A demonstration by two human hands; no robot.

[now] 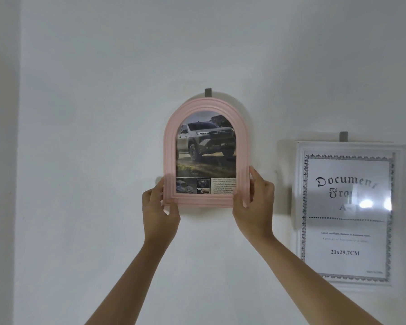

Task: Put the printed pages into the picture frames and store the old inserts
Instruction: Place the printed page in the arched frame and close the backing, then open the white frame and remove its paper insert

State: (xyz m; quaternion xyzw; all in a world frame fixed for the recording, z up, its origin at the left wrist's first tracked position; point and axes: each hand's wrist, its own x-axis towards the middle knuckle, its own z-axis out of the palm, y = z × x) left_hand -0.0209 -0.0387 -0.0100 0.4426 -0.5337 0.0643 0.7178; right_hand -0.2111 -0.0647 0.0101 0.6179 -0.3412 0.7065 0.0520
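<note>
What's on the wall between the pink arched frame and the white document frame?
Nothing but bare white wall and faint shadow between the pink arched frame and the white document frame; the right hand reaches into the lower gap, per the head view.

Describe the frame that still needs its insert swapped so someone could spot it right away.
On the white wall hang two frames. Look right of the pink arched frame held by both hands: the white rectangular frame hangs lower. It alone shows a "Document Frame" sheet, not a truck photo.

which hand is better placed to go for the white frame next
Right, probably. The right hand grips the pink frame's right edge, on the side where the white frame hangs with its stock insert. The left hand is on the far edge and would have to cross over.
</note>
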